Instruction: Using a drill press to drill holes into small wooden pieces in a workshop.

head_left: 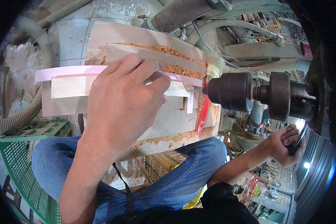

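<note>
Left hand (125, 91): centre of the frame; fingers bent and closed on the pink strip, fingertips partly hidden, so the exact contact is not confirmed.
Right hand (285, 145): lower right of the frame; gripping a black handle (293, 150) fixed to a metal rod (303, 133).
Pink strip (69, 73): slightly curved; runs from the left of the frame to just right of centre, its right end near the chuck.
Pale wood block (69, 89): left of centre, directly along the strip's lower edge.
Drill chuck (230, 91): right of centre, lying horizontal; a thin bit (196, 90) points leftward. Whether it has entered any piece cannot be told.
Step in hand: judged to be steadying the work at the bit, the right hand on what appears to be a feed lever.
Next move calls for: in this inspector's judgement, a firm left hold, fingers clear of the bit, and an even pull on the handle.
Red bar (202, 116): just below the chuck tip; close enough to merit a check for fouling.
Wood shavings (183, 70): scattered across the desk (115, 35), upper centre and lower centre.
Green crate (20, 164): lower left of the frame, well apart from the work.
</note>
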`<state>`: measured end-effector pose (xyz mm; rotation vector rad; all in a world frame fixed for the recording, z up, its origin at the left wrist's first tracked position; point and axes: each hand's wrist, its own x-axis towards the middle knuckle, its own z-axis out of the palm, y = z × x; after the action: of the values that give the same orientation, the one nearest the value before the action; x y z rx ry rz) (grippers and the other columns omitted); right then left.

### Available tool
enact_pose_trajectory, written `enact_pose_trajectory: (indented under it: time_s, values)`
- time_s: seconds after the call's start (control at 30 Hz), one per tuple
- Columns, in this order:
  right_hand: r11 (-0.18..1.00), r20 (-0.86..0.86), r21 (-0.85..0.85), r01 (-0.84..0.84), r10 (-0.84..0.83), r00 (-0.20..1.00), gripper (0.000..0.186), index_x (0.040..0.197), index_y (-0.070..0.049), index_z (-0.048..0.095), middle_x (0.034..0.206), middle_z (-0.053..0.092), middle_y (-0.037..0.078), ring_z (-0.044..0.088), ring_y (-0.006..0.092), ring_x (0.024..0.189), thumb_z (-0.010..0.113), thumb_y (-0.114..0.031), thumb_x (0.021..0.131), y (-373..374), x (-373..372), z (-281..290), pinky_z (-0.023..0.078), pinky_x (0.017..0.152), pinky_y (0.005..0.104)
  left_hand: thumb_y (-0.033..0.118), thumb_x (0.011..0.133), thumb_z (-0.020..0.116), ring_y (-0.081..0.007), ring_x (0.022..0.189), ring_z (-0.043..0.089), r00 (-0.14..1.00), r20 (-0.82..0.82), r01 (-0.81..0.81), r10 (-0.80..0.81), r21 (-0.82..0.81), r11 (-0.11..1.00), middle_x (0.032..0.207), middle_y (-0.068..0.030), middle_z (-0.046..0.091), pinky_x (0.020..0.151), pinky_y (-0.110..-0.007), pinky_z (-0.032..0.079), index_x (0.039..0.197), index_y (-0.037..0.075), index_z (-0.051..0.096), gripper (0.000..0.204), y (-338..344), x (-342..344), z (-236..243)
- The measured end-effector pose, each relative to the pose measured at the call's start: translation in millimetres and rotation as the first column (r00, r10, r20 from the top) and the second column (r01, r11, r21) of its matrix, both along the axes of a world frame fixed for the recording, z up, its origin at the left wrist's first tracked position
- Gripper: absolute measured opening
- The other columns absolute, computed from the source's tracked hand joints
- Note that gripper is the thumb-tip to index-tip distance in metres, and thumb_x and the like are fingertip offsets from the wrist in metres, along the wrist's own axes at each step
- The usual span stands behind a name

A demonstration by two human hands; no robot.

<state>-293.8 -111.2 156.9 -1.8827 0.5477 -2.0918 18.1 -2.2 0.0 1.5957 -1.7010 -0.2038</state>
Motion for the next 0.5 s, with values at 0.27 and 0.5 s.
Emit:
enact_pose_trajectory:
  time_s: [0.27, 0.5]
  values:
    - [1.000, -0.010, -0.010, 0.024, -0.024, 1.000, 0.026, 0.076, -0.003, 0.060, 0.049, 0.022, -0.001, 0.022, 0.0126, 0.046, 0.051, -0.025, 0.066, -0.6, -0.6, -1.4, 0.025, 0.059, 0.0343, 0.013, 0.065, 0.076, -0.0205, 0.094, 0.057, 1.000, 0.001, -0.010, 0.010, -0.025, 1.000, 0.100, 0.0011, 0.062, 0.076, -0.037, 0.048, 0.093, 0.010, 0.069, 0.029, -0.1, -0.8, -2.1]
    - [0.992, 0.015, -0.015, 0.122, -0.122, 0.992, 0.026, 0.077, -0.003, 0.062, 0.048, 0.022, -0.001, 0.022, 0.0125, 0.046, 0.052, -0.025, 0.068, 0.6, 3.3, -2.3, 0.026, 0.059, 0.0344, 0.013, 0.066, 0.075, -0.0208, 0.092, 0.057, 1.000, -0.011, -0.005, 0.004, -0.030, 1.000, 0.099, 0.0006, 0.062, 0.074, -0.036, 0.048, 0.092, 0.010, 0.068, 0.028, -0.5, -0.6, -1.8]
